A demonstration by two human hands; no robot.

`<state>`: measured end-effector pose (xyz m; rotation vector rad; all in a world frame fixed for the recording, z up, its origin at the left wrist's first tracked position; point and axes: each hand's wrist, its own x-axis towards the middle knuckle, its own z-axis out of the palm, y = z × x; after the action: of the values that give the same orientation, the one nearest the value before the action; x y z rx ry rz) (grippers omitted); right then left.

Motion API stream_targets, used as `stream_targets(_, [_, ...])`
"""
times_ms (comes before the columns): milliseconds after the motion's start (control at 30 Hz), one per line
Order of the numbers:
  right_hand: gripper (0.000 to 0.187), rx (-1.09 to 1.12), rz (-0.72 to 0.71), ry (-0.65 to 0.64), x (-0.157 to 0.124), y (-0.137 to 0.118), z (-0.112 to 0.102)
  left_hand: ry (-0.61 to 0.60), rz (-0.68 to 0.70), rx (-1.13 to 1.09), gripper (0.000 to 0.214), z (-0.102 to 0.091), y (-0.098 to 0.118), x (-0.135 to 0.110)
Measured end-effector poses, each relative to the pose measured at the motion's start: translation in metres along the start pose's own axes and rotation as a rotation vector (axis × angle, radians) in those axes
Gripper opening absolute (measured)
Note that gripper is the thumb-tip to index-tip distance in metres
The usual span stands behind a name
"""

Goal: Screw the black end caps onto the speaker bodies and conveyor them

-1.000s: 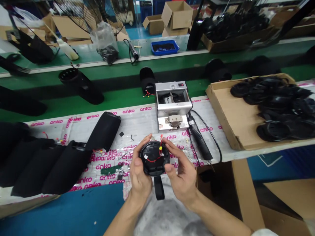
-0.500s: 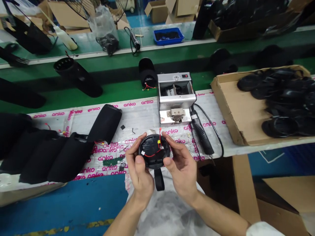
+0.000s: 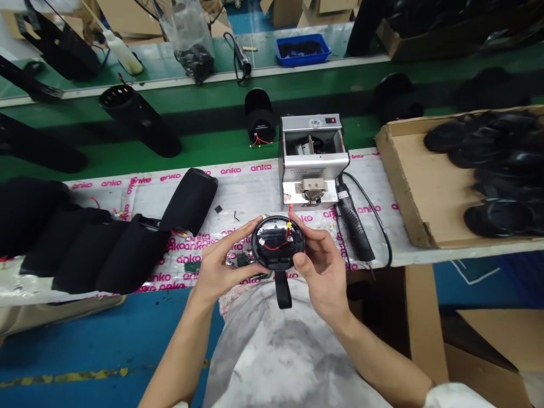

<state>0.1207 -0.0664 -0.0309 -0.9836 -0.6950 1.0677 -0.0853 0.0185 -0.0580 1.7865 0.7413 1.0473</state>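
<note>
Between my two hands, above the table's front edge, is a round black plastic cap [image 3: 272, 258] with a raised rim. Thin red wires with a small yellow piece and connectors lie across its inside. A short black strap [image 3: 283, 292] hangs from its lower edge. My left hand [image 3: 223, 260] grips the left side, fingers at the upper rim and thumb by the lower rim. My right hand [image 3: 325, 272] is closed round the right side, thumb on the near rim. Just beyond stand a silver screw feeder [image 3: 312, 164] and a black electric screwdriver [image 3: 355, 226].
Several black cloth-covered cylinders [image 3: 131, 249] lie at the left. At the right stands a cardboard tray [image 3: 429, 209] holding black round parts. Behind the table, on the green surface, are a black tube [image 3: 142, 122] and a short cylinder [image 3: 259, 116]. A blue tray [image 3: 302, 61] sits farther back.
My left hand has shifted its grip, its thumb moving from the front of the cap down to its lower left. The cap is tilted slightly differently. The whole view has shifted a little.
</note>
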Motion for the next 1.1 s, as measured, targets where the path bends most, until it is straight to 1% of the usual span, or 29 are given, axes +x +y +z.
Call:
stream_targets(67, [0.039,0.0,0.014,-0.015,0.0,0.0,-0.001,-0.077,-0.059,-0.033,0.093,0.0,0.006,0.007])
stream_targets(133, [0.04,0.002,0.021,-0.022,0.0,0.001,-0.001,-0.178,-0.148,-0.147,0.101,0.002,0.015,0.017])
stream_targets(167, [0.04,0.0,0.018,-0.017,0.001,0.001,0.0,-0.21,-0.181,-0.216,0.101,0.004,0.02,0.022])
stream_targets(200, [0.041,-0.006,0.014,-0.007,0.001,0.003,0.0,-0.217,-0.205,-0.275,0.095,0.009,0.023,0.027])
stream_targets(233, [0.04,-0.017,0.007,0.004,0.001,0.004,0.001,-0.198,-0.219,-0.315,0.085,0.014,0.026,0.032])
stream_targets(267, [0.04,-0.03,-0.003,0.014,0.001,0.004,0.001,-0.154,-0.228,-0.338,0.073,0.021,0.028,0.037])
stream_targets(333, [0.041,-0.062,-0.023,0.019,0.001,0.005,-0.002,-0.033,-0.235,-0.36,0.054,0.036,0.03,0.042])
stream_targets(400, [0.045,-0.099,-0.032,-0.024,0.002,0.003,-0.011,0.065,-0.236,-0.384,0.048,0.047,0.03,0.044])
stream_targets(467, [0.054,-0.138,-0.016,-0.145,0.003,0.0,-0.024,0.103,-0.255,-0.398,0.048,0.053,0.029,0.043])
stream_targets(533, [0.066,-0.177,0.005,-0.294,0.005,-0.003,-0.037,0.099,-0.279,-0.394,0.048,0.054,0.029,0.041])
stream_targets(600, [0.074,-0.213,-0.009,-0.372,0.009,-0.002,-0.046,0.079,-0.29,-0.399,0.047,0.053,0.03,0.041])
stream_targets(733, [0.074,-0.238,-0.133,-0.364,0.018,0.008,-0.05,0.056,-0.307,-0.439,0.046,0.05,0.03,0.043])
stream_targets(833, [0.076,-0.244,-0.181,-0.364,0.023,0.012,-0.049,0.016,-0.309,-0.432,0.046,0.047,0.029,0.043])
stream_targets(933, [0.077,-0.263,-0.206,-0.36,0.027,0.007,-0.05,-0.029,-0.287,-0.398,0.047,0.044,0.027,0.042])
stream_targets(1100, [0.064,-0.233,-0.232,-0.359,0.037,-0.005,-0.055,-0.04,-0.272,-0.338,0.05,0.043,0.027,0.041])
